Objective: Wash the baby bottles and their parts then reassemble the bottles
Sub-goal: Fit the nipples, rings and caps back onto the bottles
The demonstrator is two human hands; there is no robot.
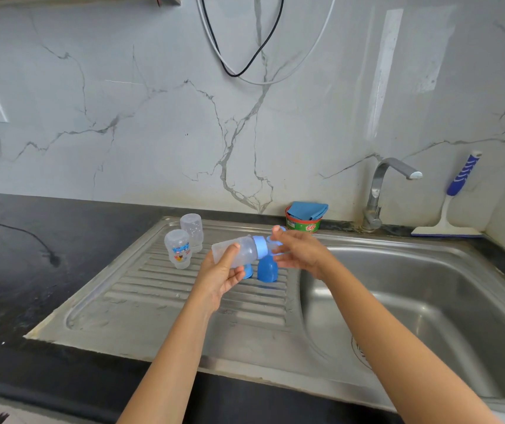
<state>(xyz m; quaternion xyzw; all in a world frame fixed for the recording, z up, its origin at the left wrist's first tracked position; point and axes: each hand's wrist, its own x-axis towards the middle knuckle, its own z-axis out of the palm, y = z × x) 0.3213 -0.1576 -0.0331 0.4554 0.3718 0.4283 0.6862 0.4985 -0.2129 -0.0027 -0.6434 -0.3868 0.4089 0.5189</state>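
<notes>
clear bottle (239, 250), blue collar (259, 246); blue cap (267, 269); black counter (46, 240)

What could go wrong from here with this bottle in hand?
The left hand holds the bottle tilted while the right hand grips its blue top; a crooked twist could leave it cross-threaded and leaky. The blue cap stands directly below and the upturned bottles close by; a dropped bottle or stray elbow might knock them over.

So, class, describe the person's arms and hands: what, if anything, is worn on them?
Both forearms are bare up to the frame's edge, with no sleeves in view. The left hand and the right hand wear no gloves, and no watch, bracelet or ring shows.
</notes>
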